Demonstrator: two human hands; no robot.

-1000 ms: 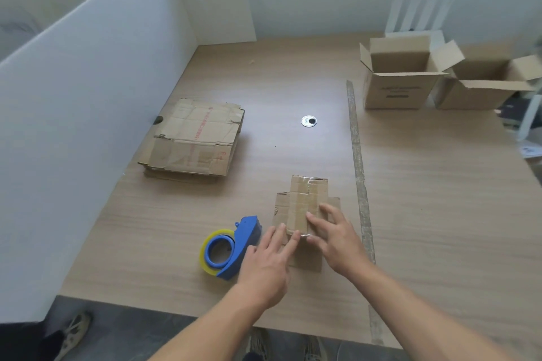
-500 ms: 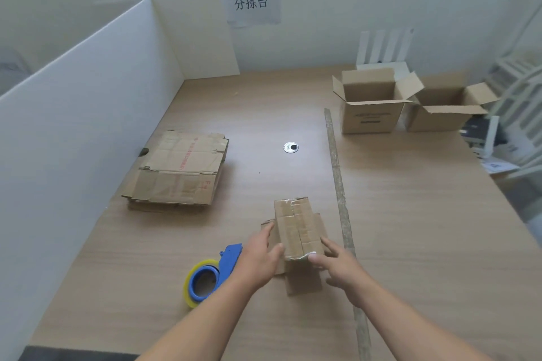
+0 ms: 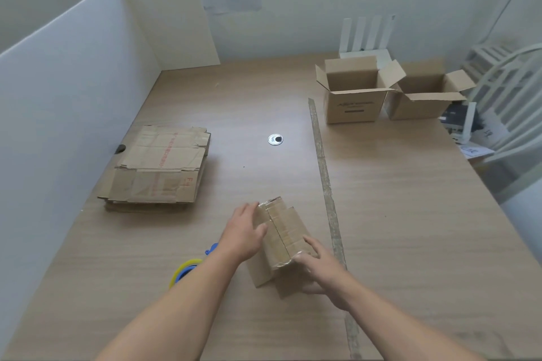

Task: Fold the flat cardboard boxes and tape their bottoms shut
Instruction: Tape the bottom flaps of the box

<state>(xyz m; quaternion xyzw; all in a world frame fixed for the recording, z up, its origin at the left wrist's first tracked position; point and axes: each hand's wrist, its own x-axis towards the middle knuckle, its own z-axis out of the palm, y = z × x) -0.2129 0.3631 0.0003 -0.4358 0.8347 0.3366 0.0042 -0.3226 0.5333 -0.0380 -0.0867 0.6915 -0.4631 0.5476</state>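
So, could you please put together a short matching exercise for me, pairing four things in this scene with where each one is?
Things:
1. taped box
2. stack of flat cardboard
3. tape dispenser
4. two open boxes

Places:
A. far right part of the table, flaps up
B. partly hidden behind the left forearm
C. held between the left hand and right hand
D. beside the white partition

Pairs: 1-C, 2-D, 3-B, 4-A.
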